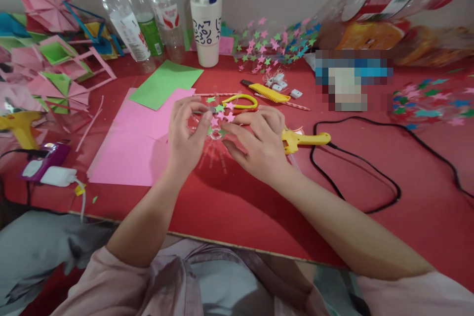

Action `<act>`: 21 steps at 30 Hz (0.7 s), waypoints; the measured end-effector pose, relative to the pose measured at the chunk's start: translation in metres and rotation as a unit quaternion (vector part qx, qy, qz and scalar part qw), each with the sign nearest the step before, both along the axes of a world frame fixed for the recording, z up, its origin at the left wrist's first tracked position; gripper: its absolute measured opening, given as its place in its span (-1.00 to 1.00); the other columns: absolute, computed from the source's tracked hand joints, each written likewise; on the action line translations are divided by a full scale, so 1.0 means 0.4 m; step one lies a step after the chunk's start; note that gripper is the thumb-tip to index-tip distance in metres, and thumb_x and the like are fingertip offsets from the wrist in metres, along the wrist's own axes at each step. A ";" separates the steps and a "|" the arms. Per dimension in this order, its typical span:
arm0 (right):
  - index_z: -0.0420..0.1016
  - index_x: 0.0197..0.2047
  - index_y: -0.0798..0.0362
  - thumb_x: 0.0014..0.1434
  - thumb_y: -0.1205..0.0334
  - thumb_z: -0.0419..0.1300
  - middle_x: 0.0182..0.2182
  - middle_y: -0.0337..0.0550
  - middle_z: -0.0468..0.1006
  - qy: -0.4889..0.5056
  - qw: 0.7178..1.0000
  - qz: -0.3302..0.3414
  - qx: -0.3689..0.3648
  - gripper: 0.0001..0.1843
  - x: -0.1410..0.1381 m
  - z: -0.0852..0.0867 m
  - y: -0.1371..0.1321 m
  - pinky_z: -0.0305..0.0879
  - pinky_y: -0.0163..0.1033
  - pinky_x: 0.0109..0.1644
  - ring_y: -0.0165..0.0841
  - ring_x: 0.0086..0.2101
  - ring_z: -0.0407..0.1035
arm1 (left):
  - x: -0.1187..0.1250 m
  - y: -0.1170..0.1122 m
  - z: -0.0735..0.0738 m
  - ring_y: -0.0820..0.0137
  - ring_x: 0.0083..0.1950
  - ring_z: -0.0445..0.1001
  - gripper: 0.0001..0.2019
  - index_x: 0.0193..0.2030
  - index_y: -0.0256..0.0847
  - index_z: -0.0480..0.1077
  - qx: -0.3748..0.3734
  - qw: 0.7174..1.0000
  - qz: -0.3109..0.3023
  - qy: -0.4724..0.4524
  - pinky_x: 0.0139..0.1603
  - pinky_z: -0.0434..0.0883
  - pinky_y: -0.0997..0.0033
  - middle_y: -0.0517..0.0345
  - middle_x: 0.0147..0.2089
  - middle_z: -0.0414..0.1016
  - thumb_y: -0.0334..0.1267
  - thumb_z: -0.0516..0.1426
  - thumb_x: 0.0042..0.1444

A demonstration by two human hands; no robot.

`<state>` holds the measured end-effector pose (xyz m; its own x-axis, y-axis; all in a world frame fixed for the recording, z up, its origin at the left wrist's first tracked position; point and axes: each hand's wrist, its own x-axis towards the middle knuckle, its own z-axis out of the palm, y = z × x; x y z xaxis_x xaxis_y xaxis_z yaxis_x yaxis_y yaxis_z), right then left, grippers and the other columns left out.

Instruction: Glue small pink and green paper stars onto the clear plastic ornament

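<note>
Over the front middle of the table, a clear plastic bottle piece (216,135) with pink and green paper stars stuck on it is between my hands. Its ring-shaped mouth faces me, and clear strips seem to spread out below it. My left hand (188,131) curls round its left side, thumb toward me. From the right, the bent fingers of my right hand (262,144) grip the stars' side, their tips partly hidden. Just behind is a yellow loop handle (240,100), perhaps of scissors. A yellow glue gun (305,139) lies partly hidden behind my right hand.
Pink paper (128,150) and a green sheet (166,84) lie left. A yellow cutter knife (270,93) lies behind my hands. Bottles (129,24) and a white tumbler (209,44) line the wall. A black cable (370,158) loops right; a purple power adapter (46,158) sits left.
</note>
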<state>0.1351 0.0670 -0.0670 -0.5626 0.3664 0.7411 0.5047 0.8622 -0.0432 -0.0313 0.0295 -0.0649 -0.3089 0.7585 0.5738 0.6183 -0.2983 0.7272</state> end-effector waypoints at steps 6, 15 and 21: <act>0.45 -0.07 -0.05 0.17 0.26 0.14 -0.22 -0.13 0.48 0.016 0.999 0.029 -0.034 -0.76 0.013 0.015 0.001 0.15 0.00 0.05 -0.23 -0.15 0.31 | -0.005 0.000 0.000 0.35 0.08 0.40 -0.99 -0.28 -0.15 0.35 0.002 1.000 0.003 -0.012 0.11 0.37 0.27 0.08 -0.09 0.44 -0.32 0.12 0.16; 0.47 -0.13 -0.03 0.21 0.36 -0.01 -0.18 -0.13 0.54 0.067 0.980 -0.008 -0.187 -0.73 0.050 0.052 0.070 0.26 -0.04 0.01 -0.22 -0.10 0.38 | -0.024 -0.007 0.011 0.35 0.12 0.38 -0.97 -0.23 -0.13 0.36 0.036 0.999 0.023 0.003 0.19 0.31 0.23 0.10 -0.04 0.43 -0.28 0.11 0.19; 0.48 -0.16 0.02 0.19 0.36 0.00 -0.16 -0.09 0.59 -0.003 0.960 -0.033 -0.277 -0.75 0.079 0.060 0.106 0.32 -0.10 -0.07 -0.24 -0.13 0.45 | -0.074 -0.007 0.010 0.30 0.12 0.38 -0.85 -0.14 -0.09 0.37 0.010 0.999 0.040 -0.017 0.19 0.29 0.17 0.09 -0.01 0.44 -0.12 0.12 0.19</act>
<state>0.1669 0.1094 -0.0431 -0.5284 0.7390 0.4180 0.5599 0.6734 -0.4828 -0.0609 0.0266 -0.0607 -0.3877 0.7188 0.5770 0.6162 -0.2635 0.7422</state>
